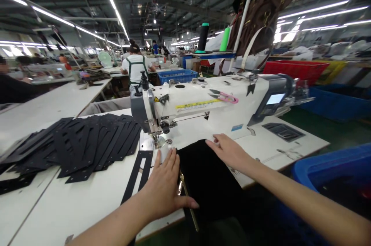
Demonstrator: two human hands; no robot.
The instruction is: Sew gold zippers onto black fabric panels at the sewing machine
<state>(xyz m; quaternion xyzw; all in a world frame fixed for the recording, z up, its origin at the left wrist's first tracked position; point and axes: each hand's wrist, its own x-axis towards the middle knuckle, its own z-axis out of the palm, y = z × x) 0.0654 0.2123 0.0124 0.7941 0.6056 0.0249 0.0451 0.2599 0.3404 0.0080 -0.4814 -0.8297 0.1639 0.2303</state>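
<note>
My left hand (pixel 165 186) lies flat with fingers stretched toward the needle area, its thumb over a black fabric piece (pixel 207 176). A gold-toothed zipper (pixel 187 192) with a gold pull runs along that fabric's left edge, partly under my hand. My right hand (pixel 227 151) is closed at the fabric's far right corner, thumb and fingers drawn together on its edge. Just beyond my left fingertips is the presser foot (pixel 157 141) of a white sewing machine (pixel 197 103). A dark strip frame with a long slot (pixel 142 165) lies left of my left hand, partly covered.
Many dark slotted pieces (pixel 87 143) are heaped on the table at left. Pink-handled thread snips (pixel 224 96) rest on the machine. A blue bin (pixel 333 172) stands at right. Thread cones (pixel 224 39) stand behind; a co-worker (pixel 136 62) sits ahead, back turned.
</note>
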